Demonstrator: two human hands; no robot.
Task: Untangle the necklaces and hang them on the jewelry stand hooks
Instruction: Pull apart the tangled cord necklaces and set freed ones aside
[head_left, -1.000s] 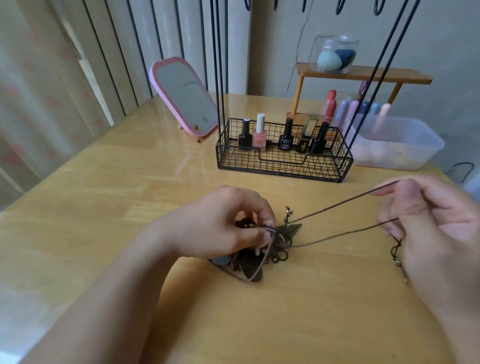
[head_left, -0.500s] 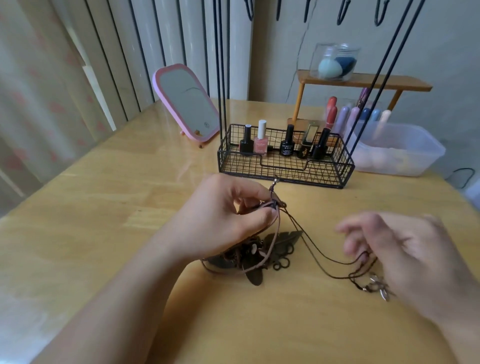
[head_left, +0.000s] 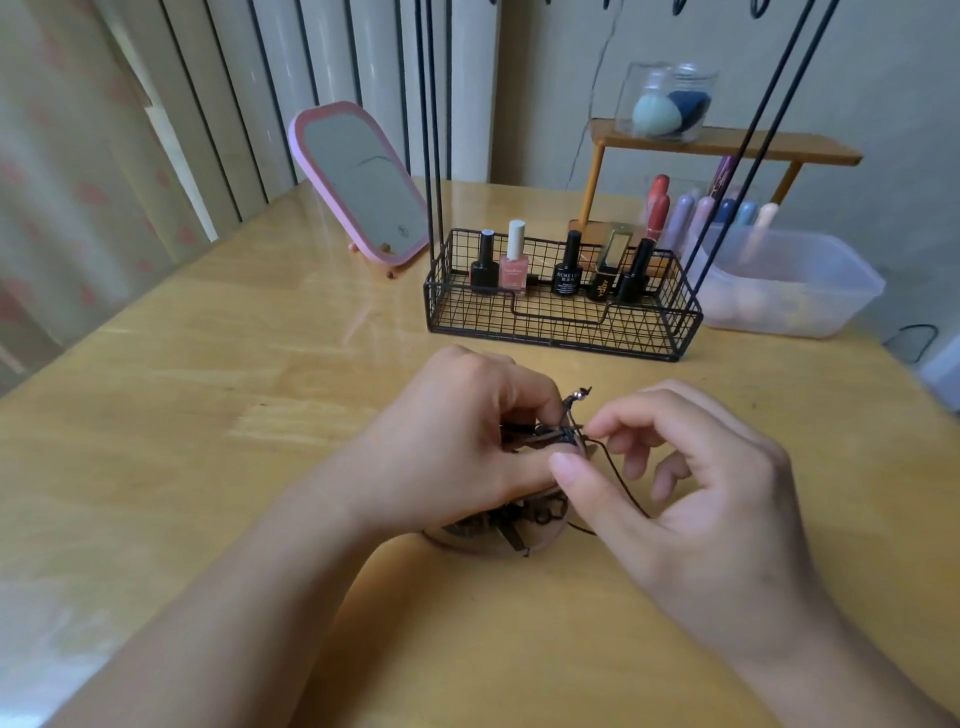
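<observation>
A tangle of dark cord necklaces (head_left: 519, 525) with leaf-shaped pendants lies on the wooden table (head_left: 208, 415), mostly hidden under my hands. My left hand (head_left: 467, 441) pinches a bundle of cords at a knot, a small metal clasp sticking up above it. My right hand (head_left: 691, 499) has come in from the right; its thumb and forefinger pinch at the same knot, and a thin black cord loops down past its palm. The jewelry stand's black rods (head_left: 431, 130) rise from a wire basket (head_left: 561, 322); hooks show at the top edge.
Several nail polish bottles (head_left: 514, 265) stand in the basket. A pink mirror (head_left: 358, 182) leans at the back left. A clear plastic tub (head_left: 789, 286) and a small wooden shelf (head_left: 727, 145) with a sponge jar sit at the back right.
My right hand let the cord go slack, dropped its far end, then moved left to the knot my left hand holds. My left hand lifted the bundle slightly.
</observation>
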